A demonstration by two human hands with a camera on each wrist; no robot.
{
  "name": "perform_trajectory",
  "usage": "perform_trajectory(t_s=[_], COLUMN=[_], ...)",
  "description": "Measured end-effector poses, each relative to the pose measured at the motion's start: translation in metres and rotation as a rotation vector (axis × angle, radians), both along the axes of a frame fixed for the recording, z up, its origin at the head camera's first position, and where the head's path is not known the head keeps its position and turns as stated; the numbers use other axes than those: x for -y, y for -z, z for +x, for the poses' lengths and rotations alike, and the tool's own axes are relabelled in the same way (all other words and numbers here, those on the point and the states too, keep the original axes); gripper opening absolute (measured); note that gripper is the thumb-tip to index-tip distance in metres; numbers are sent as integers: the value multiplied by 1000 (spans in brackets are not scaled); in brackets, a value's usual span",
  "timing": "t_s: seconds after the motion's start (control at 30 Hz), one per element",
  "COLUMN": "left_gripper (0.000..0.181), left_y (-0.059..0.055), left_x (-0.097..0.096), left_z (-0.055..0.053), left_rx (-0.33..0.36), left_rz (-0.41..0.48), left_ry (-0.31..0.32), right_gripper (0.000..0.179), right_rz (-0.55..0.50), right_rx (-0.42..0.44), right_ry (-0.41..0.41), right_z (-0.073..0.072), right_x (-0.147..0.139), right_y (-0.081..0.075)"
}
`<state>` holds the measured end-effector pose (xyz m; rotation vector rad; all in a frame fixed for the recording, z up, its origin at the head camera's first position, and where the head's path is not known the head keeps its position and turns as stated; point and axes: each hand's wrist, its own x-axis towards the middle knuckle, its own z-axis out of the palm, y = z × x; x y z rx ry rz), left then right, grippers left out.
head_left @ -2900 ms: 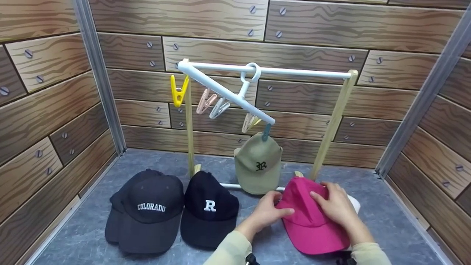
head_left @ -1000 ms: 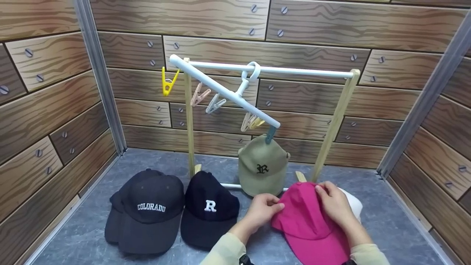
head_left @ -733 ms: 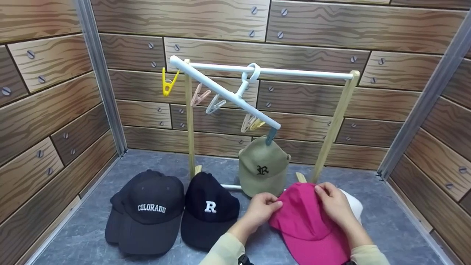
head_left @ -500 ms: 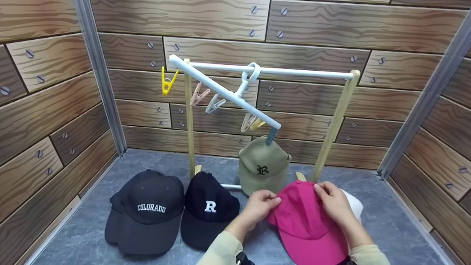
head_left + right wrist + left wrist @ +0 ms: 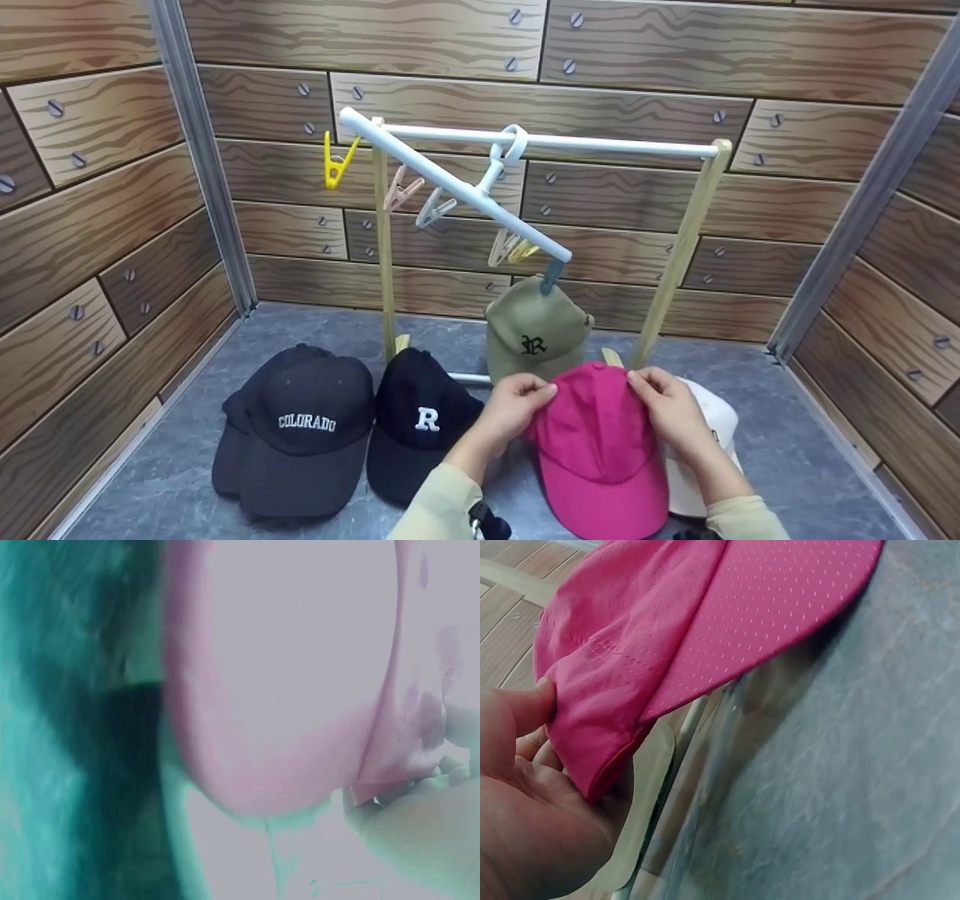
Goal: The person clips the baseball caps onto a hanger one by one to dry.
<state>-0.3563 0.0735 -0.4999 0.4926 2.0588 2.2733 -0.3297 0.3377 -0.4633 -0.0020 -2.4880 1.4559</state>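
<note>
In the head view a pink cap [image 5: 600, 442] hangs between both hands, brim toward me. My left hand [image 5: 504, 420] pinches its left side between thumb and fingers; the left wrist view shows the thumb [image 5: 534, 706] on the pink cloth. On the opposite side my right hand [image 5: 679, 416] pinches the crown. The right wrist view is washed out, but the cap's brim [image 5: 292, 690] and that hand [image 5: 427, 829] can be made out. Just behind, a khaki cap [image 5: 536, 322] hangs from a teal clip [image 5: 553, 277]. A white cap [image 5: 712, 409] is partly hidden behind my right hand.
A white hanger bar [image 5: 450, 180] slants from the rack's top rail [image 5: 615, 146], carrying a yellow clip [image 5: 337, 161], a pink clip [image 5: 403, 187] and several more. Dark caps stand at left: a COLORADO cap [image 5: 307, 397] overlapping another, and a navy R cap [image 5: 420, 450].
Both hands have changed from cupping the pink cap to pinching its sides. The cap has shifted left, uncovering more of the white cap. The hanger bar and khaki cap have swung slightly.
</note>
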Motion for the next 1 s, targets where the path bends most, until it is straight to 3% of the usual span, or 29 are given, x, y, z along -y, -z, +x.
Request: perform_trajectory(t_s=[0.2,0.5,0.73,1.0], left_gripper=[21,22,22,13], left_y=[-7,-13,-12,-15], left_x=[9,23,34,45], left_z=[-4,-7,-12,-14], left_rx=[28,-2,9,38], left_rz=[32,-19,11,52], left_ry=[19,34,100,146], right_gripper=[26,23,23,22], right_rz=[-105,-194,-291,-332], right_rx=[11,2,1,-1], right_ry=[-42,-63,-85,-94], right_z=[2,3,7,8], right_x=[10,23,34,42], right_y=[-2,-1,-2,-1])
